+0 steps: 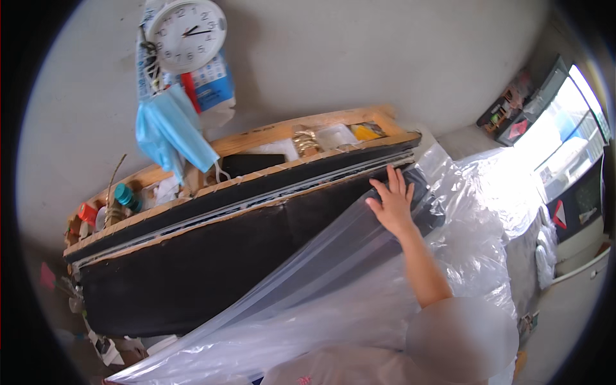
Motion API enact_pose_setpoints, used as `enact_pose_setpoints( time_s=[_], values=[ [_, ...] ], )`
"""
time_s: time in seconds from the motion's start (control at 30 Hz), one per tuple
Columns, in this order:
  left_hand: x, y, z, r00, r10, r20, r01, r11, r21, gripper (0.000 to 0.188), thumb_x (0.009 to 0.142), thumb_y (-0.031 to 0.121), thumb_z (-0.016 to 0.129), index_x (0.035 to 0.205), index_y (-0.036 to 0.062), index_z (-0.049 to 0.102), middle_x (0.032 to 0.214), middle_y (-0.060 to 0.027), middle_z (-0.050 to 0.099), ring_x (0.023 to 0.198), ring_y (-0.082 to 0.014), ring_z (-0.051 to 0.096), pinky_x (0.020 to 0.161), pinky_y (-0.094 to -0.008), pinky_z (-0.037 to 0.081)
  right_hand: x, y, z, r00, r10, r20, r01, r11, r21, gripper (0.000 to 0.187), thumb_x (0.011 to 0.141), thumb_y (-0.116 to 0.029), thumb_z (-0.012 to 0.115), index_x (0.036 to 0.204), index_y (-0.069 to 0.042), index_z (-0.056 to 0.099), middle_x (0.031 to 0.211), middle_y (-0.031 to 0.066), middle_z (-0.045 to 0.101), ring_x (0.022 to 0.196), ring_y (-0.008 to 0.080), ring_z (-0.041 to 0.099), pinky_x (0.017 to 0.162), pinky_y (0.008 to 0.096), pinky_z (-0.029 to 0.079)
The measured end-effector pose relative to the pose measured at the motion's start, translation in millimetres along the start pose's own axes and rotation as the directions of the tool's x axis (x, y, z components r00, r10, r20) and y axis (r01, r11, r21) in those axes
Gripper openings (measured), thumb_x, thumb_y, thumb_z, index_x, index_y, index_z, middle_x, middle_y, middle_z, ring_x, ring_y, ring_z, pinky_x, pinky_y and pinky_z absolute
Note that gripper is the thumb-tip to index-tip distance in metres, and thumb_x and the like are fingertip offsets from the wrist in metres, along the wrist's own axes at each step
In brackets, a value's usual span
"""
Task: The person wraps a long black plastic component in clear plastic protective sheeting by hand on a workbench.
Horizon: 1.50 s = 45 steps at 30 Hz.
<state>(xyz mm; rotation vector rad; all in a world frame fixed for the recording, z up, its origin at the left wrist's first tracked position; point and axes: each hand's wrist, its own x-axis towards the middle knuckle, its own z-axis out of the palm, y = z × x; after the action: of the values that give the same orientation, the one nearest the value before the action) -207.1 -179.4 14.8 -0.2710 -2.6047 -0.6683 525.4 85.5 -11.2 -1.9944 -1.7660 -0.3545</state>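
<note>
Your right hand [394, 208] is spread, palm down, at the upper edge of the clear plastic sheet [359, 308], which extends below it toward 4 and 8 o'clock. At 8 o'clock the sheet partly covers your black panel [192, 276]. At 10 o'clock lies a compartmented wooden rack [321, 119]; beyond hang a blue mask [173, 125] and wall clock [176, 45].

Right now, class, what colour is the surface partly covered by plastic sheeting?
The surface is black, best seen in the head view.
</note>
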Motion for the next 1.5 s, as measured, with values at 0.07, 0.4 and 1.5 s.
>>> enact_pose_setpoints(
  time_s=[0.07,0.4,1.5],
  values=[
    [76,-108,57,0.98,0.168,-0.108,-0.168,0.986,0.012,0.034,0.091,0.031,0.039,0.104,0.0042,0.055,0.102,-0.0195,0.058,0.09,-0.0332,0.058,0.074,-0.0422,0.047,15,10,10,0.954,-0.053,0.294,0.038,0.998,0.057,0.032,0.076,-0.031,0.062,0.105,-0.018,0.058,0.136,0.0098,0.033,0.131,0.0303,0.02,0.1,0.0617,0.009],
    [13,143,152,0.96,0.281,-0.009,-0.244,0.814,-0.527,0.022,0.09,0.021,0.04,0.097,0.0042,0.052,0.087,-0.0211,0.059,0.084,-0.0359,0.057,0.073,-0.0396,0.044,22,179,43,0.983,-0.011,-0.183,0.004,0.999,-0.036,0.027,0.091,-0.022,0.043,0.097,0.002,0.052,0.091,0.0193,0.056,0.086,0.0315,0.054,0.077,0.0354,0.042],
    [-68,194,72,0.734,0.596,-0.327,-0.669,0.55,-0.501,0.045,0.087,0.022,0.052,0.123,-0.0017,0.039,0.129,-0.0191,0.039,0.124,-0.0283,0.032,0.104,-0.039,0.024,5,58,24,0.964,0.263,0.042,-0.264,0.964,0.009,0.041,0.08,-0.014,0.052,0.119,-0.004,0.043,0.122,0.0177,0.041,0.112,0.0355,0.04,0.095,0.0406,0.033]
  ],
)
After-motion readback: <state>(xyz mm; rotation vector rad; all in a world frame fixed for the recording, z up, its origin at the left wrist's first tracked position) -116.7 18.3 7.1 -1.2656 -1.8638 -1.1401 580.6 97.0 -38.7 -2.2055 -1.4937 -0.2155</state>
